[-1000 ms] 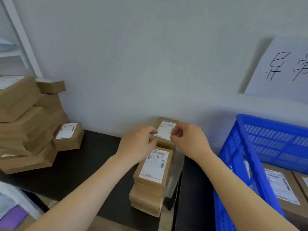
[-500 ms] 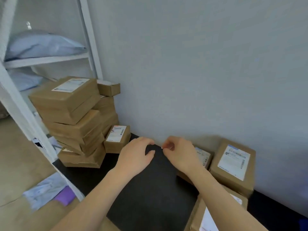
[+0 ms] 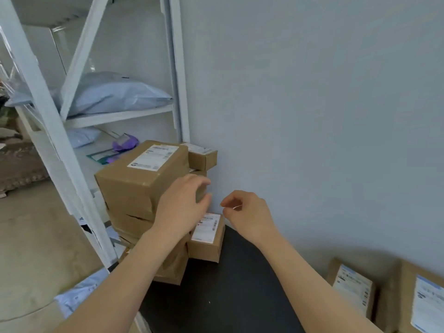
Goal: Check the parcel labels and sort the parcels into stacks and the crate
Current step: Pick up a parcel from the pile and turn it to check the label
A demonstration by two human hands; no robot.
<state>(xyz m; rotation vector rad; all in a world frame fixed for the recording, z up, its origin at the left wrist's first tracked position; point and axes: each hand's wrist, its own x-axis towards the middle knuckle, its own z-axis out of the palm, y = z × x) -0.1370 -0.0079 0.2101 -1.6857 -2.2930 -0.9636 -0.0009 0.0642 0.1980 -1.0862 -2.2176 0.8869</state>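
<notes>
Okay, left hand [image 3: 182, 207]: released, fingers loosely curved, grasping nothing, in front of the stack's right side
right hand [image 3: 247, 212]: fingers curled in, thumb by forefinger tip; can't tell if anything's pinched; in the air over the table's back edge
stack [image 3: 134, 212]: boxy brown cardboard parcels, matte, table's back-left corner; big top one has a white label
small parcel [image 3: 206, 241]: squat cardboard, white label on top, on the table at the stack's foot, near the wall
right parcels [image 3: 352, 287]: labelled cardboard, table's back-right edge
table [image 3: 228, 296]: flat, matte black
shelf [image 3: 48, 131]: white metal frame, soft grey bags
</notes>
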